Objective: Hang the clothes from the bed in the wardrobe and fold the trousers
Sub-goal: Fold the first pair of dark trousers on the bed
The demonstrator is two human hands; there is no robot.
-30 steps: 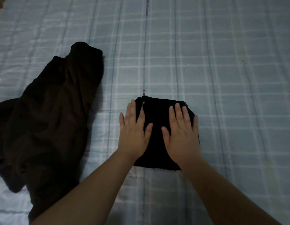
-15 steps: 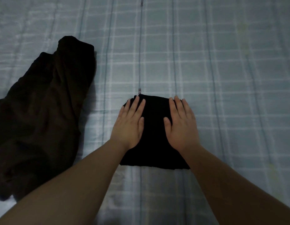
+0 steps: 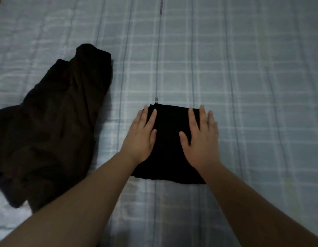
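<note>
Folded black trousers [image 3: 169, 148] lie as a compact rectangle on the plaid bedspread [image 3: 243, 86], near centre of my view. My left hand [image 3: 140, 138] lies flat on its left side, fingers straight; my right hand [image 3: 201, 139] flat on its right side, fingers spread. A dark brown garment [image 3: 47, 131] lies crumpled, well apart to the left.

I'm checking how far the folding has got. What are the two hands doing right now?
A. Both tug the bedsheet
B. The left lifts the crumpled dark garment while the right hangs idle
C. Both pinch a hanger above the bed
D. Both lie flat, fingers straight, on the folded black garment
D: the left hand and right hand rest palm-down with straight fingers on the folded black garment, while the crumpled dark garment lies untouched to their left.
</note>
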